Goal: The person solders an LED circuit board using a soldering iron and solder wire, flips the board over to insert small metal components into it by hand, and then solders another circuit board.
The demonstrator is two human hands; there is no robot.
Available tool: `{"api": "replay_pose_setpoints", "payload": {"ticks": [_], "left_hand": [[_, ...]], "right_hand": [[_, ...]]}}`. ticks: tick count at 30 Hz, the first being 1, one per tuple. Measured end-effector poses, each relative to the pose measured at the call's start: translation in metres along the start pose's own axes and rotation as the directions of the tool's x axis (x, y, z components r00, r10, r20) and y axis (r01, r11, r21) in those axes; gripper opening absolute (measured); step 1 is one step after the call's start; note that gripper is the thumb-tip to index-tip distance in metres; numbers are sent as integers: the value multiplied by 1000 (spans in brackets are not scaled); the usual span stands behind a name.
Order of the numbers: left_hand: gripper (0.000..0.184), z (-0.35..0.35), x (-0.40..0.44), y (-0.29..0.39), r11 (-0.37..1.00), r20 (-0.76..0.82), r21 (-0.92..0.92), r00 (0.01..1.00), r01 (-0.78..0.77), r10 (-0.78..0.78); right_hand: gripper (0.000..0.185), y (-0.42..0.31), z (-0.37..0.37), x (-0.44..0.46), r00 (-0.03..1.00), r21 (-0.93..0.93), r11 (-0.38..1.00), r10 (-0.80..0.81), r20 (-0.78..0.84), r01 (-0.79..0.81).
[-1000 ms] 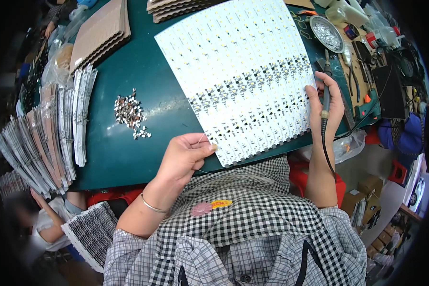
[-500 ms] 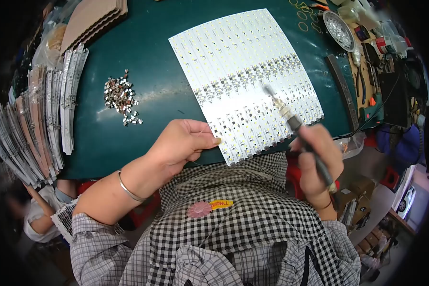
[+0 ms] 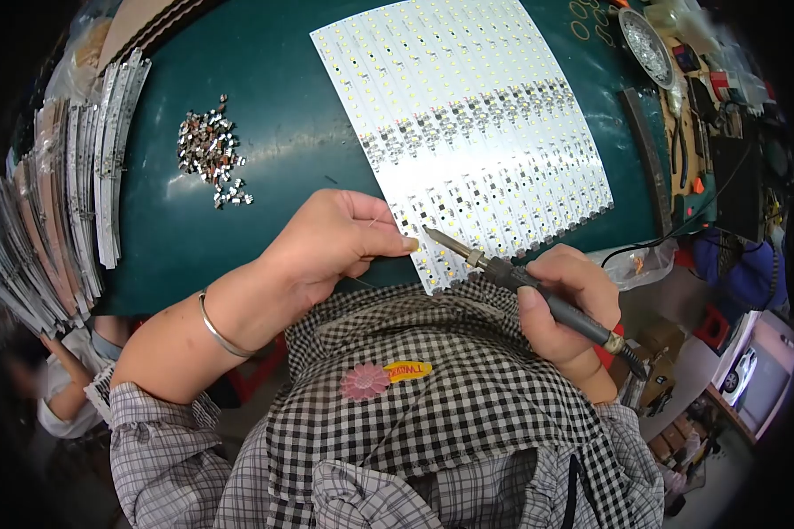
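A large white LED circuit board panel [image 3: 459, 167], with rows of small chips and yellow LEDs, lies on the green table top [image 3: 265, 79]. My left hand [image 3: 348, 234] pinches the panel's left edge near its lower corner, and a thin wire shows by the fingers. In my right hand [image 3: 573, 300] is a soldering iron [image 3: 529, 286], gripped by its dark handle. Its tip points left and sits at the panel's left columns, close to my left thumb; whether it touches the surface I cannot tell.
A pile of small metal connectors [image 3: 212, 150] lies left of the panel. Bundled strips [image 3: 106, 167] line the far left. A metal bowl [image 3: 646, 48], pliers [image 3: 679, 154] and a dark bar [image 3: 646, 163] are at right. Another person's arm [image 3: 66, 388] shows at lower left.
The soldering iron has swung left and down, from above the panel's middle to beside my left thumb. My left hand keeps its pinch on the panel's edge. The whole view has shifted slightly.
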State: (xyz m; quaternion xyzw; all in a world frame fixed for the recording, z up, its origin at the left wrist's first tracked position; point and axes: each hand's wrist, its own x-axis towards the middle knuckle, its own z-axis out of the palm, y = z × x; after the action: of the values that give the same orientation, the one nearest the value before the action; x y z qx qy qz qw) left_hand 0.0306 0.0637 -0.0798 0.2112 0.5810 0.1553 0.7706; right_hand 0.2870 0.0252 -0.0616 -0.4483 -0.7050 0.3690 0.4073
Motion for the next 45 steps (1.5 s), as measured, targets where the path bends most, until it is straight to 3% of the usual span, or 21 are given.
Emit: {"api": "replay_pose_setpoints", "payload": {"ticks": [6,25,28,31,33,34,36,40,45], "left_hand": [[19,-1,1,-1,1000,3,14,1000,4,-4],[14,4,-1,2,1000,-39,12,999,-1,1],[14,4,-1,2,1000,-41,13,999,-3,3],[14,3,0,0,1000,-36,14,999,-1,1],[14,3,0,1,1000,-35,22,999,-1,2],[14,3,-1,1,1000,-33,31,999,-1,2],[13,3,-1,1,1000,-39,23,999,-3,4],[12,3,-1,2,999,-36,42,999,-5,7],[12,4,-2,3,999,-49,46,999,-2,4]], "right_hand": [[20,-1,2,7,997,-18,998,-61,44,62],[24,-9,-2,10,992,-102,995,-10,123,22],[24,-11,-2,11,988,-121,988,-82,128,97],[23,-15,-4,13,986,-148,986,-56,154,79],[25,-15,-7,12,984,-151,987,72,163,-48],[25,-3,-7,5,996,-84,996,43,72,-37],[24,1,0,-1,951,274,951,207,-231,-141],[25,12,-12,11,898,308,951,165,-408,-35],[26,20,-24,15,876,203,978,135,-463,-43]]}}
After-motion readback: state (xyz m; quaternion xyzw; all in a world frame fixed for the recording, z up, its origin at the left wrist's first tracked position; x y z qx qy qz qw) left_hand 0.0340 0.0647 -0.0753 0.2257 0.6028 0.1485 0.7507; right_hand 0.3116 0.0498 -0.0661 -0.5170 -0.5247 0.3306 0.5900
